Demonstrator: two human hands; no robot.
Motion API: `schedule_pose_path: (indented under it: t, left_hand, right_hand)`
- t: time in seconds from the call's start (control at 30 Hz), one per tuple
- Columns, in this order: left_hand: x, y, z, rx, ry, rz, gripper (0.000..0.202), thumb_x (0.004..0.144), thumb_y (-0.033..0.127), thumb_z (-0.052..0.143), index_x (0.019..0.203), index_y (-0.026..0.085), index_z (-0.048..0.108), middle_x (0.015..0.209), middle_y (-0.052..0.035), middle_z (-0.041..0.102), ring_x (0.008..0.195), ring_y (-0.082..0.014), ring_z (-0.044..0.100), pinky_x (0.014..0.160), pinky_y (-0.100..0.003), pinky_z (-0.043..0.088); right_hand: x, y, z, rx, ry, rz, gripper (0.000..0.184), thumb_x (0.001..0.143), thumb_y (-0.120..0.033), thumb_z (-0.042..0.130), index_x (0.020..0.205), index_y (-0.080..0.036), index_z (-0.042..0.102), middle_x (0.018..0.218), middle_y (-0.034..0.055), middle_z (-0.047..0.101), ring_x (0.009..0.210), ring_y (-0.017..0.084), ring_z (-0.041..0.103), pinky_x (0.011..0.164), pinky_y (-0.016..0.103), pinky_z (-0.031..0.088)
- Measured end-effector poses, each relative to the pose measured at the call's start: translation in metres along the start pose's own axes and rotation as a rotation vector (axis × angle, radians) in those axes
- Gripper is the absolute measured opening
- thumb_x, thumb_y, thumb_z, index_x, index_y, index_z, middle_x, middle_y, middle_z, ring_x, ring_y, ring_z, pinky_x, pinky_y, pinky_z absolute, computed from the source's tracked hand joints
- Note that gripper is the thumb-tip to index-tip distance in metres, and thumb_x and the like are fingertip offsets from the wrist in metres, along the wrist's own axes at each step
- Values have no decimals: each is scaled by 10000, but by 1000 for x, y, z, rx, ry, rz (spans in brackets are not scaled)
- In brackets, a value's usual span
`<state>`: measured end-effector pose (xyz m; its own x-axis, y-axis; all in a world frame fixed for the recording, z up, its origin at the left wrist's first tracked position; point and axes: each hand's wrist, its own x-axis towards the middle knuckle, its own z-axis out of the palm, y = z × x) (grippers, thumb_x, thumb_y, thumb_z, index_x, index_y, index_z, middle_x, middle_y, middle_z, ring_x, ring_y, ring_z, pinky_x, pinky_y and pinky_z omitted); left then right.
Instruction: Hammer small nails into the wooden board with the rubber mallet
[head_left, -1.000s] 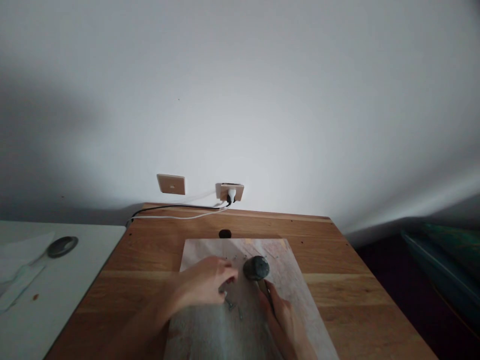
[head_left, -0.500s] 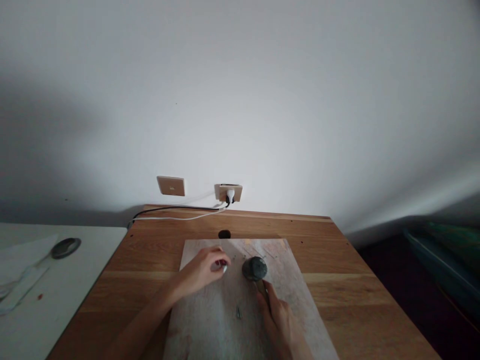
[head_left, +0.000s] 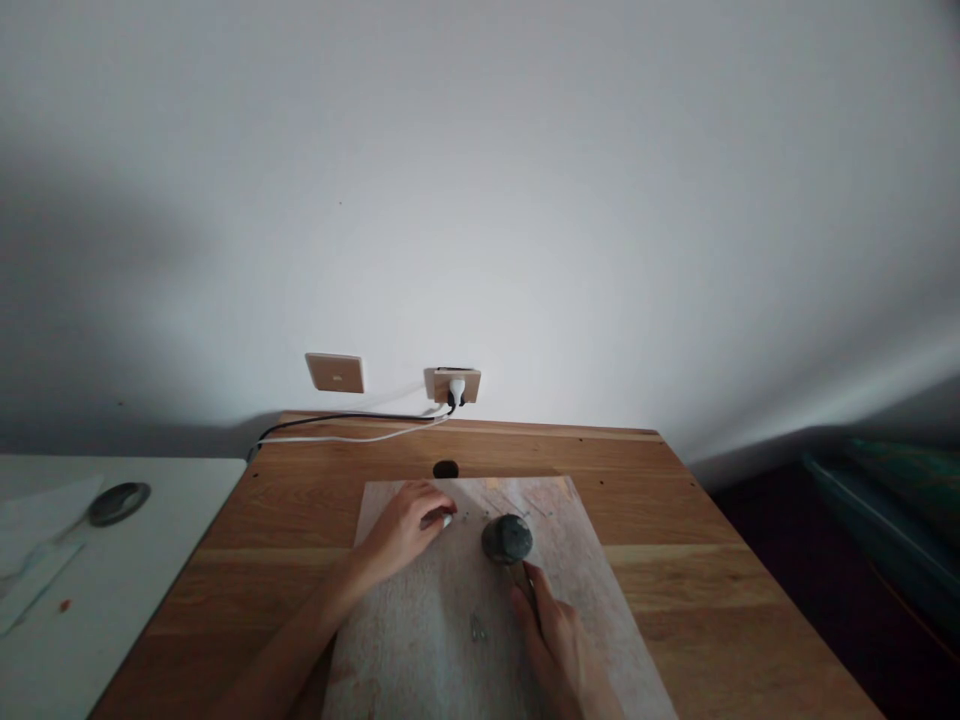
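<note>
My right hand (head_left: 556,635) is wrapped round the handle of a mallet (head_left: 508,540), whose dark, round head is held above a pale, worn board (head_left: 420,640). On the upper left of the board is my left hand (head_left: 412,522), with thumb and fingers brought together. Whatever may be between those fingertips is too small to make out. To the right of these fingertips, several thin nails (head_left: 487,515) show near the board's far edge. A few loose nails (head_left: 478,628) lie on the board between my two arms.
The board lies on a wooden table (head_left: 697,580) with a cable hole (head_left: 445,469). Cords run along the table's back edge to a wall socket (head_left: 457,386). On the left, a white table (head_left: 172,520) carries a roll of tape (head_left: 118,503) and papers.
My left hand has shifted slightly left, its fingers turning lower toward the board. The mallet stays nearly in place in my right hand. The whole view has moved a little.
</note>
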<state>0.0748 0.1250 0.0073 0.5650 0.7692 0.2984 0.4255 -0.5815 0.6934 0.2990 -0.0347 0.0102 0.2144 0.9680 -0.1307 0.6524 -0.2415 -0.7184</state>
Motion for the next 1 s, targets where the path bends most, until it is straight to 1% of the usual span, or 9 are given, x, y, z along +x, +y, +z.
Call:
schedule_pose_path:
  t: [0.1, 0.27, 0.4, 0.5, 0.6, 0.67, 0.77, 0.9, 1.0]
  left_hand:
    - [-2, 1, 1, 48, 9, 31, 218, 891, 13, 650, 926, 206, 745, 943, -45, 763, 976, -225, 685, 924, -350, 501]
    - [-3, 2, -1, 59, -2, 19, 243, 860, -11, 663, 924, 210, 742, 934, -35, 754, 982, -224, 684, 948, -348, 500]
    - [-3, 1, 0, 81, -35, 31, 250, 859, -7, 674, 956, 210, 751, 988, -48, 760, 1018, -235, 688, 959, -360, 506]
    - [-3, -1, 4, 80, -10, 6, 242, 858, 1, 699, 962, 211, 759, 1032, -55, 767, 1057, -246, 691, 981, -376, 511]
    - [-2, -3, 6, 52, 0, -23, 273, 854, -26, 675, 959, 210, 763, 1029, -50, 779, 1067, -243, 702, 989, -375, 520]
    - [-2, -4, 7, 26, -3, -21, 310, 849, -43, 652, 997, 206, 763, 1038, -51, 790, 1073, -240, 709, 1009, -380, 519]
    - [-2, -5, 8, -15, 6, -38, 407, 822, -57, 654, 1118, 208, 744, 1068, -55, 795, 1116, -249, 702, 1042, -399, 514]
    - [-4, -6, 8, -54, 9, -72, 512, 787, -55, 682, 1210, 232, 712, 1134, -54, 780, 1161, -262, 682, 1078, -431, 501]
    - [-5, -6, 8, -66, 29, -58, 563, 778, -43, 692, 1270, 230, 696, 1226, -81, 747, 1193, -276, 662, 1084, -435, 502]
  right_hand:
    - [0, -1, -2, -34, 6, 9, 562, 1099, -599, 308, 1306, -255, 700, 924, 74, 857, 894, 289, 838, 711, 316, 607]
    - [1, 0, 0, -4, -40, 7, 572, 1102, -533, 266, 1354, -214, 667, 920, 88, 854, 876, 289, 834, 700, 323, 594]
    - [1, 2, 0, 26, -36, 7, 560, 1087, -521, 296, 1351, -192, 664, 994, 106, 857, 939, 292, 829, 766, 334, 603]
    - [1, 2, -1, 69, -62, -1, 600, 1081, -579, 295, 1355, -191, 661, 990, 103, 859, 916, 289, 828, 755, 341, 607]
    - [2, -1, -5, 93, -83, -21, 654, 1067, -662, 302, 1363, -200, 656, 1003, 108, 858, 945, 298, 823, 767, 350, 605]
    - [6, -9, -9, 104, -114, -55, 647, 1071, -663, 306, 1361, -199, 651, 968, 113, 852, 900, 300, 818, 745, 350, 598]
    - [14, -29, -16, 103, -149, -127, 571, 1087, -603, 323, 1350, -210, 645, 909, 98, 834, 824, 283, 805, 745, 343, 595]
    - [25, -58, -20, 80, -207, -173, 473, 1080, -505, 349, 1340, -229, 631, 1069, 109, 834, 964, 291, 815, 826, 360, 616]
    - [31, -68, -16, 45, -237, -183, 476, 1062, -479, 342, 1324, -211, 635, 1094, 129, 833, 995, 312, 816, 863, 394, 624]
